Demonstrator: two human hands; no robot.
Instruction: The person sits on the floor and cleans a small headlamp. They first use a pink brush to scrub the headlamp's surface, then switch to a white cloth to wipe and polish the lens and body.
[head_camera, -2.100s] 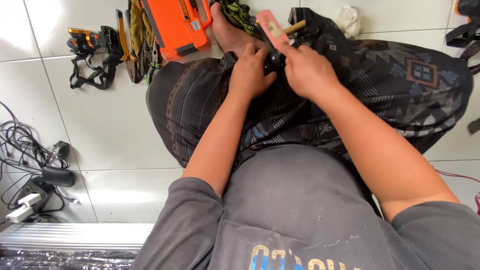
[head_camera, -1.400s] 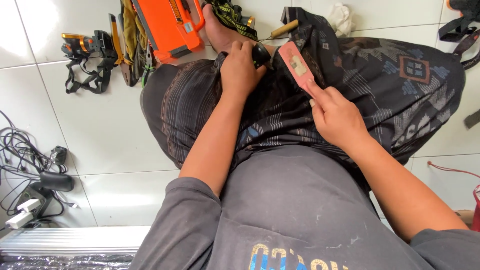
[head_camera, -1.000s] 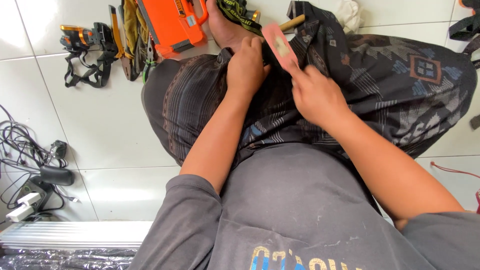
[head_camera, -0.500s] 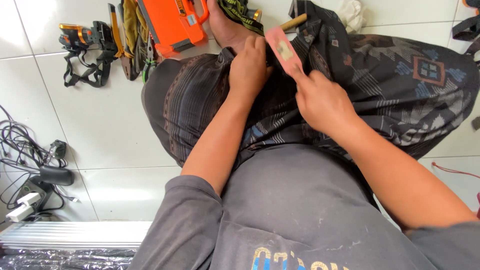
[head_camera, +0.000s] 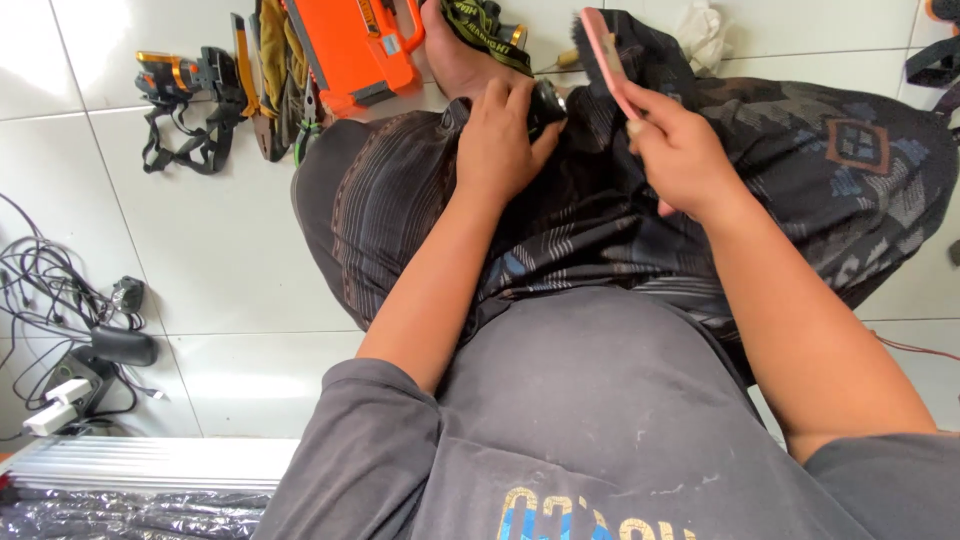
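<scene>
While left hand (head_camera: 505, 140) grips a round black part (head_camera: 547, 100), right hand (head_camera: 680, 150) pinches a flat pink brush (head_camera: 605, 50).

Bright, even light filled the frame; white floor tiles (head_camera: 230, 290) glared softly at left, and edges bowed slightly.

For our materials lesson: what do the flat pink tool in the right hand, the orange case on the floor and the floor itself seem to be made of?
The flat pink tool, held in the right hand, looks like matte plastic: even colour, no gleam. The orange case seems to be hard moulded plastic, with smooth, slightly glossy faces. The floor looks like glazed white ceramic tile, going by its sheen and grout lines.
</scene>
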